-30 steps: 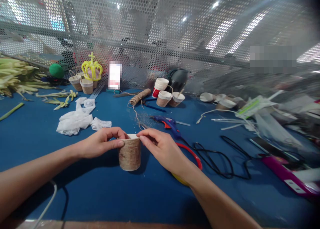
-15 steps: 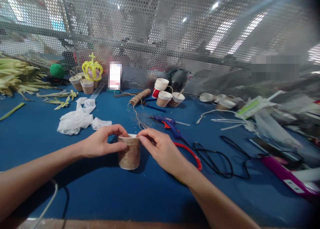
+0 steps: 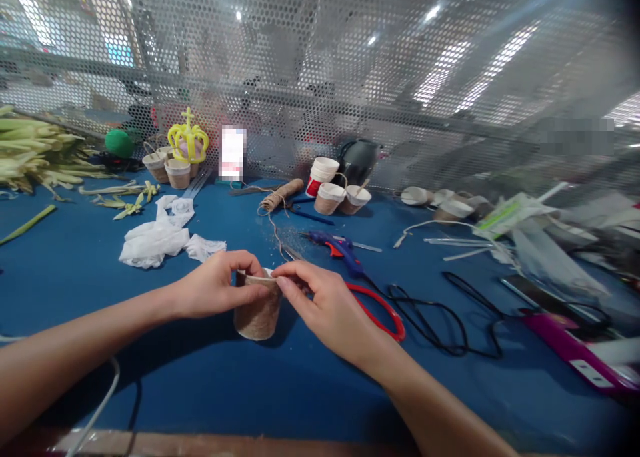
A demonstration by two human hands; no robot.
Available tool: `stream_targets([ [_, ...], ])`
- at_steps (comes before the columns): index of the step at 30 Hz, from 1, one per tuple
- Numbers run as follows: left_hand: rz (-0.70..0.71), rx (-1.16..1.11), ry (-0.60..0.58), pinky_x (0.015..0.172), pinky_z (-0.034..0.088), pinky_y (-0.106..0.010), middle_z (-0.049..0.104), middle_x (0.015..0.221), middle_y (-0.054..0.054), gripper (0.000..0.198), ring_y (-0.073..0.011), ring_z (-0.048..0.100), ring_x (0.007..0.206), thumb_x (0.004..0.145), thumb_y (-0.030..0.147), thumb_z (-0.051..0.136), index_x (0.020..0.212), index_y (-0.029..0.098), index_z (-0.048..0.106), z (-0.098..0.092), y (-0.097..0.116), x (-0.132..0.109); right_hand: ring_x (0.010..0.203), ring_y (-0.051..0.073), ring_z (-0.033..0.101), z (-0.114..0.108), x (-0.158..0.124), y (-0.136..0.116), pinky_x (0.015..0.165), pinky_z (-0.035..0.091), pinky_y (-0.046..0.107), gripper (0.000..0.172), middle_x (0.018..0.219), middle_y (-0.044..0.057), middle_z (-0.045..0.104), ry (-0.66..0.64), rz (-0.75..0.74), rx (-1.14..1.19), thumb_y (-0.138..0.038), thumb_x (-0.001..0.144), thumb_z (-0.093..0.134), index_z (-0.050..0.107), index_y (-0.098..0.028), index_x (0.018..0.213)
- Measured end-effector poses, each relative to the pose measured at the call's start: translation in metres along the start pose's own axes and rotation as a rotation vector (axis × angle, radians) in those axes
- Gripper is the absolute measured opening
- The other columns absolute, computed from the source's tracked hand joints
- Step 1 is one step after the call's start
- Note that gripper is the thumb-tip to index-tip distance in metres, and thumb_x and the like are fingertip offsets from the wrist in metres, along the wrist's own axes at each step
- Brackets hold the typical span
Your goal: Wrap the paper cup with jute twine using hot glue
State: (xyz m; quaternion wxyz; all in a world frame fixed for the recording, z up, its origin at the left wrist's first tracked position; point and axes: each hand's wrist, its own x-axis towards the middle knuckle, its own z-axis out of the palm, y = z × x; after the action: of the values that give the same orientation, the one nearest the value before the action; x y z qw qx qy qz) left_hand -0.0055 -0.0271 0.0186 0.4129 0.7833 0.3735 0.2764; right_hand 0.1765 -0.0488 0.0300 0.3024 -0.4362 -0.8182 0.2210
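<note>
A paper cup wrapped in brown twine (image 3: 256, 320) stands on the blue table, leaning slightly. My left hand (image 3: 215, 287) grips its left side, fingers inside the white rim and thumb across the outer wall. At the right of the rim, my right hand (image 3: 325, 304) pinches the edge between thumb and forefinger; whether a strand of twine is in that pinch cannot be seen. Behind the cup lies a roll of twine (image 3: 284, 194), its loose strand trailing toward my right hand. Red-handled scissors (image 3: 383, 302) lie partly under my right hand, near a blue glue gun (image 3: 341, 249).
White crumpled cloth (image 3: 155, 240) lies at left, beside pale plant stalks (image 3: 35, 150). Finished small buckets (image 3: 329, 198) stand at the back before a perforated metal screen (image 3: 280, 77). Black cable (image 3: 430, 324), plastic bags (image 3: 555, 250) and a purple power strip (image 3: 565, 350) occupy the right.
The cup has tipped slightly. My left thumb reaches farther across its wall and the left fingers sit deeper inside the rim. My right hand stays at the rim.
</note>
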Motion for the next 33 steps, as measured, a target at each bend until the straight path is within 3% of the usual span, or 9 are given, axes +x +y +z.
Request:
stream_targets([
  [9,-0.010,-0.004,-0.029,0.069,0.043,-0.026,0.060,0.080,-0.005,0.017,-0.0146,0.053,0.074,0.075,0.028,0.051,0.072,0.012,0.054,-0.002,-0.002,-0.003,0.071,0.011,0.058,-0.002,-0.002,-0.002,0.064,0.044,0.023,0.015,0.079,0.000,0.064,-0.056,0.064,0.005,-0.021,0.085,0.045,0.060,-0.019,0.085],
  [16,0.001,0.081,-0.010,0.062,0.041,-0.024,0.058,0.071,-0.003,0.016,-0.0127,0.050,0.066,0.073,0.026,0.051,0.074,0.011,0.056,-0.001,0.007,-0.002,0.072,0.013,0.057,0.000,-0.002,-0.001,0.065,0.043,0.025,0.017,0.078,0.002,0.063,-0.052,0.052,-0.012,-0.019,0.085,0.044,0.060,-0.017,0.083],
  [25,-0.098,0.002,-0.077,0.062,0.040,-0.022,0.055,0.067,0.000,0.010,-0.0110,0.048,0.064,0.071,0.019,0.046,0.069,0.012,0.054,-0.005,0.014,0.002,0.072,0.013,0.057,0.001,-0.001,-0.004,0.065,0.043,0.025,0.016,0.078,0.002,0.063,-0.046,0.049,-0.020,-0.018,0.084,0.045,0.061,-0.016,0.082],
  [33,-0.121,0.069,-0.102,0.057,0.037,-0.020,0.052,0.060,0.002,0.008,-0.0102,0.046,0.060,0.067,0.016,0.046,0.064,0.014,0.053,-0.006,0.020,0.008,0.074,0.014,0.058,0.000,-0.002,-0.005,0.066,0.043,0.025,0.015,0.080,0.002,0.064,-0.034,0.032,-0.018,-0.017,0.084,0.045,0.059,-0.018,0.080],
])
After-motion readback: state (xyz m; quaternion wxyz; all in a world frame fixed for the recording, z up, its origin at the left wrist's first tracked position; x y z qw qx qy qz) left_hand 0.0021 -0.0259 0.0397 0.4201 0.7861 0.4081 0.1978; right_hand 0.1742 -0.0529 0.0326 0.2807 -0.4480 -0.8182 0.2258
